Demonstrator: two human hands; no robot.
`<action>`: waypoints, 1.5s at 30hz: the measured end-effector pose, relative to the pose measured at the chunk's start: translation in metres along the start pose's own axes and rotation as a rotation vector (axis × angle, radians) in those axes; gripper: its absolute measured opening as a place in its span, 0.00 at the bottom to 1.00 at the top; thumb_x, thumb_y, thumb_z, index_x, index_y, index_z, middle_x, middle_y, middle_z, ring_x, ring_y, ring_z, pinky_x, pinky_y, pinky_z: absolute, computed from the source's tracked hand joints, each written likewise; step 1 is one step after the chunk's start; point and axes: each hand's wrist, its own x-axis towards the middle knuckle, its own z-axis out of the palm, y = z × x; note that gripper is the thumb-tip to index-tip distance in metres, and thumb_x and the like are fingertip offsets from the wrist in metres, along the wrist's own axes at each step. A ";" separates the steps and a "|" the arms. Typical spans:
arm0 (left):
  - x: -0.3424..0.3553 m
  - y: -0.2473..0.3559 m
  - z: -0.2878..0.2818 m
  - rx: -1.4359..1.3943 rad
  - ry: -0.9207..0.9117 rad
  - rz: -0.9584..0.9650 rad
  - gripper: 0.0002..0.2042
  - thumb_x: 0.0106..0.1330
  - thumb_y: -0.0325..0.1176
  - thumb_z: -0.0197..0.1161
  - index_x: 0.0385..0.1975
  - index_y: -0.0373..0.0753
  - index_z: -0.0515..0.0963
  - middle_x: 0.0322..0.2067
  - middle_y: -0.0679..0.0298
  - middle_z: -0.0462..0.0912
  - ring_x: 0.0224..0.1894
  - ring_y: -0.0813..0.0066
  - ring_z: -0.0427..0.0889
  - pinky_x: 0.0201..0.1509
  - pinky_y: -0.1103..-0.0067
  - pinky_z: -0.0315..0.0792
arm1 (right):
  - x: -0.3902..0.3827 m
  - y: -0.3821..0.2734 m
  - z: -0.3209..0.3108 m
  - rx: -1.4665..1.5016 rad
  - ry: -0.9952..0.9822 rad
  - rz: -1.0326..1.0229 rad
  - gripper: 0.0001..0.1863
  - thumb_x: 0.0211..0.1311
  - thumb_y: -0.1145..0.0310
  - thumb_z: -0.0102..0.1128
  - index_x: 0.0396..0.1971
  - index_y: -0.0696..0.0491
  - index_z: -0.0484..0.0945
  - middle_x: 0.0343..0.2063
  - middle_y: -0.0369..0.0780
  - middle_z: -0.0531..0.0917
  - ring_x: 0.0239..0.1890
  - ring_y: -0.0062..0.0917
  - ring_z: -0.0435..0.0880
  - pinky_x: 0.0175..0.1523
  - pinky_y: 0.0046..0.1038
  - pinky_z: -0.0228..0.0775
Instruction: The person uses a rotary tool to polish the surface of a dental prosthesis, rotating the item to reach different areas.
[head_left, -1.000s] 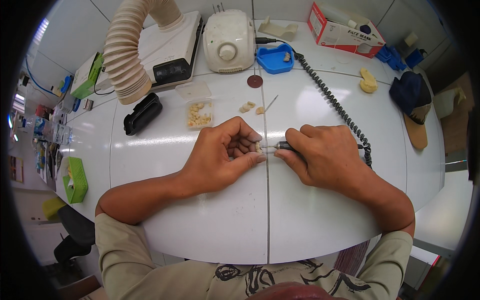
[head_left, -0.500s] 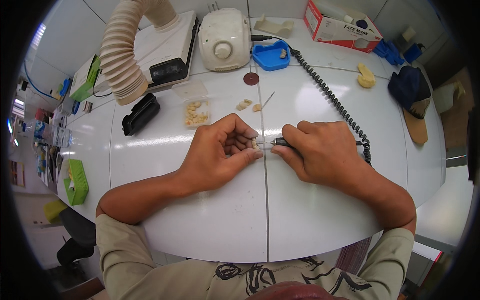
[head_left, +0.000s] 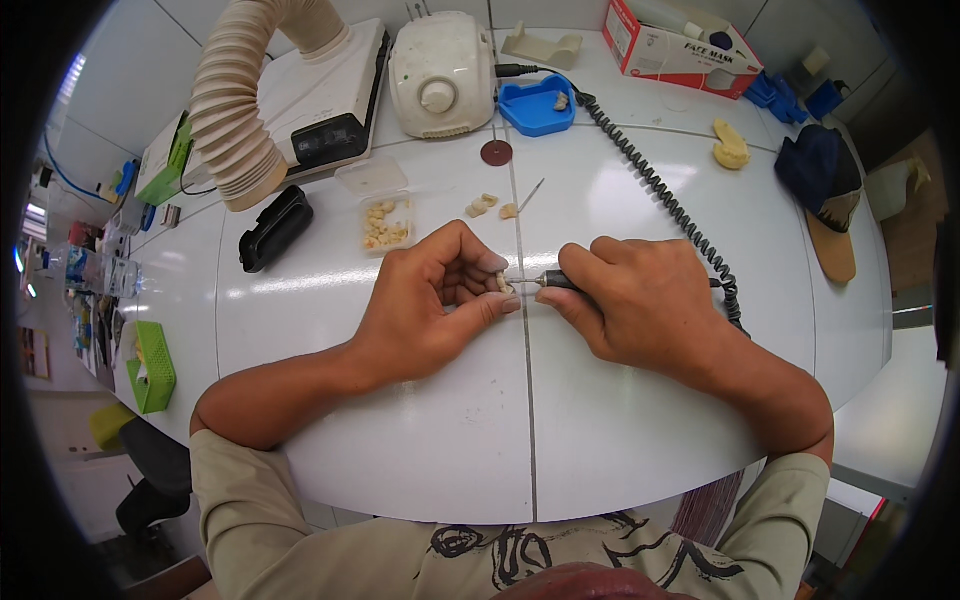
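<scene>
Between the thumb and fingertips of my left hand (head_left: 425, 295) is a small tooth-coloured dental piece (head_left: 505, 285), partly covered by the fingers. My right hand (head_left: 640, 305) grips a dark rotary handpiece (head_left: 562, 281) like a pen. Its thin metal bur (head_left: 524, 281) points left and meets the piece, or nearly so; the exact contact is too small to tell. Beyond the hands lie a few similar cream pieces (head_left: 481, 205) and a loose slim metal bur (head_left: 532, 194). A clear lidded box (head_left: 388, 228) beside them holds several more.
A coiled black cord (head_left: 655, 172) runs from the white control unit (head_left: 442, 75) to the handpiece. Around the far side are a ribbed suction hose (head_left: 235, 110), a black case (head_left: 276, 229), a blue tray (head_left: 537, 112), a mask box (head_left: 682, 50) and a cap (head_left: 822, 190). A green basket (head_left: 152, 370) stands left.
The view has shifted slightly, so the far objects sit a little further left. Both hands keep their grips on the dental piece and the handpiece, with only tiny movement.
</scene>
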 end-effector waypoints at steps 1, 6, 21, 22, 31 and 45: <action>0.000 0.000 0.000 0.013 0.003 0.002 0.13 0.73 0.26 0.77 0.48 0.32 0.78 0.40 0.64 0.87 0.42 0.85 0.85 0.50 0.83 0.83 | 0.000 0.000 0.001 0.000 0.015 -0.004 0.21 0.78 0.47 0.67 0.34 0.49 0.84 0.20 0.39 0.84 0.19 0.36 0.86 0.23 0.39 0.75; 0.000 0.001 0.001 0.017 0.003 0.001 0.13 0.73 0.25 0.77 0.48 0.32 0.78 0.40 0.64 0.87 0.42 0.85 0.85 0.50 0.83 0.83 | 0.002 -0.001 -0.003 -0.007 -0.044 0.013 0.21 0.78 0.47 0.66 0.34 0.49 0.84 0.20 0.39 0.84 0.19 0.36 0.86 0.23 0.39 0.75; -0.001 0.000 0.000 0.011 -0.026 0.001 0.13 0.74 0.23 0.75 0.49 0.32 0.77 0.41 0.63 0.86 0.44 0.84 0.85 0.52 0.82 0.82 | 0.002 0.000 -0.002 0.001 -0.035 0.004 0.21 0.78 0.46 0.67 0.34 0.49 0.85 0.20 0.40 0.85 0.19 0.36 0.86 0.23 0.39 0.74; -0.001 0.000 0.000 0.002 -0.010 0.011 0.13 0.73 0.24 0.76 0.49 0.30 0.78 0.40 0.63 0.87 0.42 0.83 0.85 0.49 0.82 0.82 | 0.002 0.000 -0.002 0.001 -0.027 0.006 0.21 0.78 0.46 0.67 0.34 0.49 0.85 0.20 0.39 0.86 0.19 0.36 0.86 0.23 0.39 0.74; 0.000 0.003 -0.005 0.032 -0.064 -0.011 0.13 0.75 0.22 0.73 0.52 0.33 0.75 0.43 0.62 0.86 0.45 0.83 0.86 0.55 0.82 0.83 | 0.003 0.002 -0.005 0.017 -0.054 0.000 0.21 0.78 0.46 0.66 0.34 0.50 0.85 0.20 0.40 0.85 0.19 0.37 0.86 0.24 0.40 0.75; 0.001 0.001 -0.002 -0.010 -0.055 -0.010 0.12 0.73 0.23 0.75 0.50 0.30 0.78 0.41 0.62 0.88 0.42 0.83 0.85 0.49 0.81 0.82 | 0.002 -0.001 -0.003 0.001 -0.060 0.022 0.21 0.79 0.46 0.65 0.34 0.50 0.85 0.21 0.41 0.86 0.20 0.38 0.87 0.24 0.41 0.74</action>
